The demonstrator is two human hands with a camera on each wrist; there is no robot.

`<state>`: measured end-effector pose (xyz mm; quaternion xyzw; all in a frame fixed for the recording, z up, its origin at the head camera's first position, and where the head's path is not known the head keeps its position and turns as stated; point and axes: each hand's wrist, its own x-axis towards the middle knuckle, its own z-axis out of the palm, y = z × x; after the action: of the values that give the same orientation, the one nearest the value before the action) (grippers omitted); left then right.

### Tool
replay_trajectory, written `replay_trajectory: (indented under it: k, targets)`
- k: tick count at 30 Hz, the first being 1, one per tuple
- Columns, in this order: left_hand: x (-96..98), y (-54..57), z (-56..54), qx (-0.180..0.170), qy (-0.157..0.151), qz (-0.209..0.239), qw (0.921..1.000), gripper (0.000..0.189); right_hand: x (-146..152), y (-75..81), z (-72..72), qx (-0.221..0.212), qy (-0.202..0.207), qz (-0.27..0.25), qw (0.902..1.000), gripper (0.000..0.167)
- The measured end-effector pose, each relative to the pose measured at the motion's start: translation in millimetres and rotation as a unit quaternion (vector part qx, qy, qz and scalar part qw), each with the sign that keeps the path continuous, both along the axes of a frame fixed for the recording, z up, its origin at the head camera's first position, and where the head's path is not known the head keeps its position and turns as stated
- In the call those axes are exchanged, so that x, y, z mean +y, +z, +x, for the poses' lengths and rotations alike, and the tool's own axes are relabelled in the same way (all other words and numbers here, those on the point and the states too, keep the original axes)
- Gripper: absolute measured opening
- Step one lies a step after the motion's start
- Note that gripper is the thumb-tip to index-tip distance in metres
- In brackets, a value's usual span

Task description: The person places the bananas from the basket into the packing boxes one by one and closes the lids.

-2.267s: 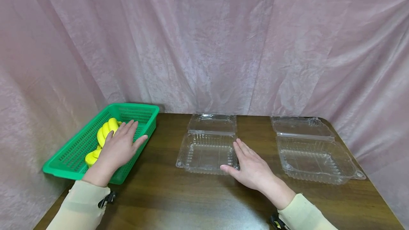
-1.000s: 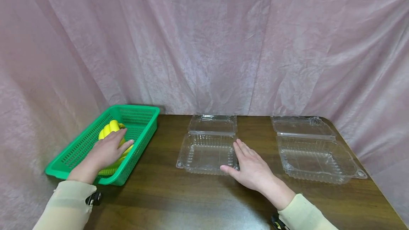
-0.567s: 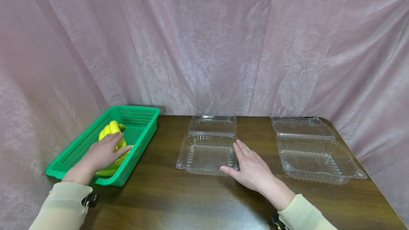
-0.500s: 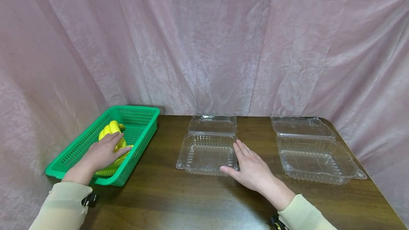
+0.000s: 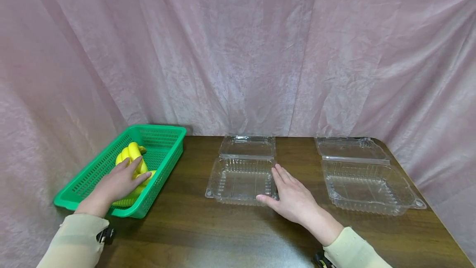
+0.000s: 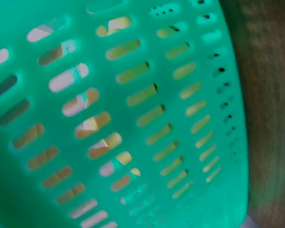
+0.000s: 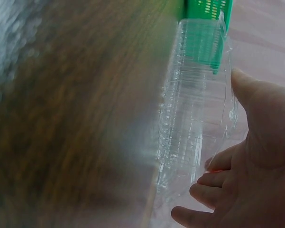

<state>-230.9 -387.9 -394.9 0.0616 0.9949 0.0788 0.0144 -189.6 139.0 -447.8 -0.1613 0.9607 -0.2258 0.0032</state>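
Your left hand [image 5: 114, 185], lowered into the green basket [image 5: 165, 168] at left, fingers newly splayed, yellow bananas [image 5: 135, 154] inside now within grasp, no grip visible; your right hand [image 5: 293, 199], fingers relaxed, empty, beside the central clear container [image 5: 241, 179].

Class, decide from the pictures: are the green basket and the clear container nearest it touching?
Apart. The head view shows it: a strip of brown tabletop lies between the green basket and the clear container.

Curtained-off work spot, kind of room unclear; pinkish velvety drapes [image 5: 238, 53], brown wood-grain table [image 5: 208, 235]
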Motion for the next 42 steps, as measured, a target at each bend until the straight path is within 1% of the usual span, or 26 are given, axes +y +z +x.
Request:
replay_trajectory:
  k: [4, 9, 13, 17, 21, 24, 26, 29, 31, 36, 39, 42]
  targets:
    - [2.1, 0.3, -8.4, -0.009, 0.013, -0.002, 0.9999, 0.094, 0, -0.8, 0.2, -0.001, 0.0, -0.001, 1.0, 0.109]
    - [4.8, 5.0, -16.7, -0.012, 0.027, 0.0, 0.9996, 0.096, 1, -0.8, 0.3, -0.006, -0.004, -0.002, 1.0, 0.109]
    - [5.0, 10.7, -20.9, -0.014, 0.039, -0.002, 0.9992, 0.097, 1, -0.3, 0.5, -0.005, -0.006, -0.004, 1.0, 0.108]
    - [4.5, 19.7, -23.8, -0.02, 0.049, -0.002, 0.9986, 0.099, 2, 0.9, 1.1, -0.004, -0.006, -0.006, 1.0, 0.107]
    - [2.5, 26.7, -30.5, -0.031, 0.056, 0.001, 0.998, 0.105, 3, 1.3, 0.5, -0.007, -0.006, -0.006, 0.9999, 0.107]
    - [-2.1, 26.8, -37.9, -0.042, 0.056, 0.006, 0.9975, 0.109, 2, 1.0, 0.4, -0.01, -0.008, -0.008, 0.9999, 0.107]
    - [-5.7, 26.2, -40.9, -0.053, 0.055, 0.01, 0.997, 0.111, 2, 0.6, 0.8, -0.013, -0.007, -0.009, 0.9999, 0.106]
    - [-9.8, 26.6, -41.3, -0.071, 0.053, 0.014, 0.996, 0.111, 1, 0.3, 1.2, -0.015, -0.002, -0.009, 0.9999, 0.107]
    - [-11.4, 27.7, -40.9, -0.073, 0.049, 0.018, 0.996, 0.109, 1, 0.7, 0.9, -0.012, 0.001, -0.007, 0.9999, 0.107]
    - [-10.6, 30.4, -32.7, -0.069, 0.04, 0.022, 0.9966, 0.103, 1, 1.3, 0.7, -0.005, 0.002, -0.007, 1.0, 0.108]
    - [-7.7, 32.2, -27.0, -0.07, 0.04, 0.019, 0.9966, 0.101, 2, 1.2, 0.7, -0.006, 0.002, -0.008, 0.9999, 0.107]
    - [-6.5, 34.9, -24.2, -0.067, 0.039, 0.015, 0.9969, 0.099, 2, 0.5, 0.5, -0.009, 0.003, -0.005, 0.9999, 0.107]
